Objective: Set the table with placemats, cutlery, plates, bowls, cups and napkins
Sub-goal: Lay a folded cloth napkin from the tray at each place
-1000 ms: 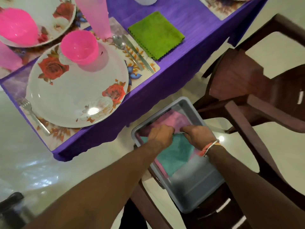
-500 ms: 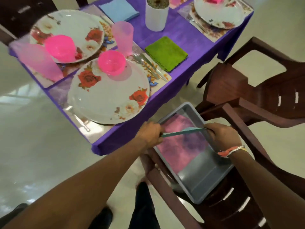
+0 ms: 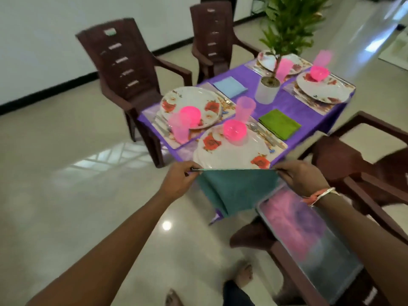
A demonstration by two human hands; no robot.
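Note:
A teal napkin (image 3: 236, 189) hangs stretched between my hands in front of the purple table (image 3: 293, 107). My left hand (image 3: 178, 181) pinches its left top corner and my right hand (image 3: 298, 178) pinches the right one. Behind the napkin lies a floral plate (image 3: 234, 155) with a pink bowl (image 3: 234, 129) on it, a pink cup (image 3: 245, 109) and cutlery (image 3: 265, 135) beside it. A green napkin (image 3: 280, 123) and a blue napkin (image 3: 229, 86) lie on the table. Below my right wrist a grey tray (image 3: 344, 281) holds a pink napkin (image 3: 293, 217).
The tray rests on a brown chair (image 3: 287, 257) at the lower right. Brown chairs (image 3: 123, 69) stand round the table. A potted plant in a white pot (image 3: 266, 90) sits mid-table. Three more floral plates with pink bowls and cups are laid out. My bare feet (image 3: 242, 277) stand on the glossy floor.
Both hands lifted the teal napkin out of the tray and up in front of the table, spreading it out. The pink napkin stayed in the tray. My view rose to take in the whole table.

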